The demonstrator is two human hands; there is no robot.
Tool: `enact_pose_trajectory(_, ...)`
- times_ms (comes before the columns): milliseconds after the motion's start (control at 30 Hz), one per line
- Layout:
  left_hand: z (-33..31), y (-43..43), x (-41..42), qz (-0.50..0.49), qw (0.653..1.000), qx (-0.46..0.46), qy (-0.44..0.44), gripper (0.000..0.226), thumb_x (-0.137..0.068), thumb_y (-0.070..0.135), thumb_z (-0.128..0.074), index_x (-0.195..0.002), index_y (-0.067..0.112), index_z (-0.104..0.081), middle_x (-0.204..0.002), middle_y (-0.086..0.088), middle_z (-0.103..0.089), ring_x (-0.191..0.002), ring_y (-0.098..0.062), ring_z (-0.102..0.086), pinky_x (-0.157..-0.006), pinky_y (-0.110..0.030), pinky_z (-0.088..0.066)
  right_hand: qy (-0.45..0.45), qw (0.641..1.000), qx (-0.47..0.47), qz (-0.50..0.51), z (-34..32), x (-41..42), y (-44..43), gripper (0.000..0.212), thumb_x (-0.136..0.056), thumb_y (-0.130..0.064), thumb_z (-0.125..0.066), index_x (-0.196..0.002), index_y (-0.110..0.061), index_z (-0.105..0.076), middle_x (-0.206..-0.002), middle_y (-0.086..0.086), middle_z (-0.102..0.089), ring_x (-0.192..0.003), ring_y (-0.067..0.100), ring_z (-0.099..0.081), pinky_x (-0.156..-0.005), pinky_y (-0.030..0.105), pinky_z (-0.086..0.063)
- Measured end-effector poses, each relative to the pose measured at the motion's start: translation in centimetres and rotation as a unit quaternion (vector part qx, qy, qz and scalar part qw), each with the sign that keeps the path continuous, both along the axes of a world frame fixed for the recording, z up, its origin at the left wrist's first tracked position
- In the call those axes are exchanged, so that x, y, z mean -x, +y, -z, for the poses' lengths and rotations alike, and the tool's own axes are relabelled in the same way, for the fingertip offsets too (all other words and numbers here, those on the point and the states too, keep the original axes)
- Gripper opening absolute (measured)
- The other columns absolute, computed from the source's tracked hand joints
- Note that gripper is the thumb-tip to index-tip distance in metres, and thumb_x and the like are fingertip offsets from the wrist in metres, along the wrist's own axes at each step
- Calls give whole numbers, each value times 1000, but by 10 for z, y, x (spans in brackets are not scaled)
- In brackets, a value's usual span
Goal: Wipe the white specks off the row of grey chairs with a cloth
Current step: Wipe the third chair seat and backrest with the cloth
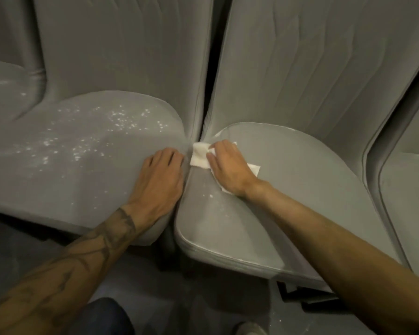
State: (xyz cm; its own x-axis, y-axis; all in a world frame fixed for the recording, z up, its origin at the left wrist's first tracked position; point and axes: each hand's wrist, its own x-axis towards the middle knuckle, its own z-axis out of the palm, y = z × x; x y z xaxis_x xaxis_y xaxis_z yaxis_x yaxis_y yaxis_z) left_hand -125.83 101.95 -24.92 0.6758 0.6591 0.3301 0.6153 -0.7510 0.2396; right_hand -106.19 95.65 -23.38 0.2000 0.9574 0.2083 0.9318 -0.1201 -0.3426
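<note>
Cloth (198,157) is pressed flat onto the right seat (300,189), right by the gap, under the straight fingers of the right hand (228,169). Same flat fingers on the left hand (160,180), which is rested on the left seat (82,170), and that one's covered in white specks (121,119) tbh.

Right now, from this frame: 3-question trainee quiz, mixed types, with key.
1. True or false: the left hand holds the cloth.
2. Of the left seat and the right seat, which carries more white specks? A) left B) right C) equal
3. Fill in: the right hand presses the cloth onto the ___ seat.
Key: 1 false; 2 A; 3 right.
</note>
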Motion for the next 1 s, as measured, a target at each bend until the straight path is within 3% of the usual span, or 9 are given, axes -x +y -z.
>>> enact_pose_trajectory(133,5,-3,17,-14,1000,-6,-9,10,-104,14,-49,-107,13,-59,-110,-8,-59,-100,-29,-56,-90,-43,-42,-4,1000,-6,21,-2,15,17,31,-106,-24,-40,-121,0,-53,-120,21,-54,-111,36,-48,-100,43,-34)
enact_pose_trajectory(233,8,-4,19,-12,1000,14,-13,21,-97,11,-52,-115,9,-61,-117,-11,-61,-106,-30,-57,-93,-42,-41,21,995,-15,-95,4,41,-30,25,-104,-23,-46,-109,-2,-57,-107,18,-55,-95,33,-50,-91,41,-39)
enact_pose_trajectory(333,8,-3,20,-11,1000,23,-9,31,-91,12,-51,-120,8,-60,-122,-12,-60,-112,-30,-56,-99,-44,-42,9,988,23,-153,3,39,-47,25,-104,-26,-44,-112,-6,-56,-108,13,-56,-95,30,-51,-91,38,-39)
enact_pose_trajectory(500,10,-3,15,-32,999,-4,-29,21,-104,24,-38,-113,18,-56,-114,-3,-58,-104,-23,-55,-94,-41,-42,-23,999,26,-5,-10,17,-11,31,-106,-24,-40,-121,0,-54,-118,19,-54,-108,34,-49,-101,39,-34)
enact_pose_trajectory(633,14,-1,17,-33,999,15,-20,31,-101,29,-32,-116,16,-56,-117,-5,-59,-107,-24,-55,-95,-42,-42,-6,997,7,-76,0,54,-62,26,-106,-27,-41,-115,-7,-55,-112,13,-54,-99,29,-50,-95,41,-40)
enact_pose_trajectory(733,12,-2,18,-29,999,22,-5,39,-100,31,-26,-119,14,-56,-120,-7,-58,-110,-25,-55,-99,-44,-43,9,990,50,-134,-4,55,-87,28,-107,-34,-36,-117,-13,-52,-116,6,-53,-102,23,-50,-97,37,-42)
enact_pose_trajectory(900,10,-3,18,-32,999,18,-2,38,-101,32,-28,-118,14,-57,-120,-8,-60,-109,-26,-56,-96,-45,-44,-35,998,48,-16,-12,45,-49,29,-107,-25,-40,-119,-3,-55,-116,16,-54,-105,33,-50,-102,43,-36)
enact_pose_trajectory(1000,12,-3,18,-28,1000,14,1,36,-100,30,-29,-118,14,-56,-120,-8,-59,-109,-26,-55,-97,-45,-43,-22,999,31,-29,-7,69,-75,28,-107,-26,-40,-119,-6,-55,-116,12,-54,-103,28,-50,-98,41,-39)
